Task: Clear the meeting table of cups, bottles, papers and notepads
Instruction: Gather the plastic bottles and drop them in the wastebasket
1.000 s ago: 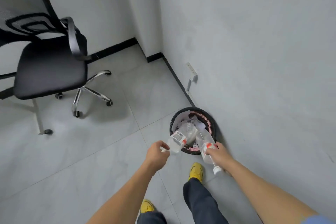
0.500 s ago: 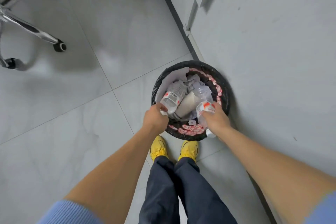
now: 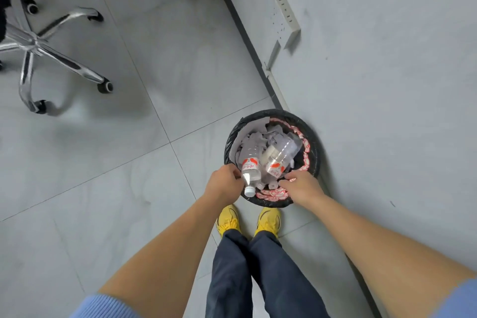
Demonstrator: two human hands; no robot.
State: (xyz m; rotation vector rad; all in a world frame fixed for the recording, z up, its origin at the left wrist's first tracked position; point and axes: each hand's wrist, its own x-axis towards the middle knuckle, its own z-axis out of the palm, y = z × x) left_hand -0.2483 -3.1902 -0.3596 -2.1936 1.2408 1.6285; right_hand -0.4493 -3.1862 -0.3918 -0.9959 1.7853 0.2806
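Left hand (image 3: 224, 184): fingers curled against the shoulder of the capped bottle (image 3: 249, 166). I cannot tell whether I pinch it or merely touch it.
Right hand (image 3: 300, 186): fingers loose and spread, holding nothing, over the near rim of the bin (image 3: 313, 137).
Capped bottle: right at my left fingertips, lying on the paper scraps (image 3: 247, 137), with its white cap pointing back past my palm over the near rim.
Second bottle (image 3: 282, 153): just ahead of my right fingertips, seemingly apart from them, lying slanted inside the bin.
Step in hand: binning both bottles, nearly done, I judge.
Doing it well: nudge the capped bottle forward, away from my palm, until the neck clears the rim. The bin looks full, so settle it down rather than toss it.
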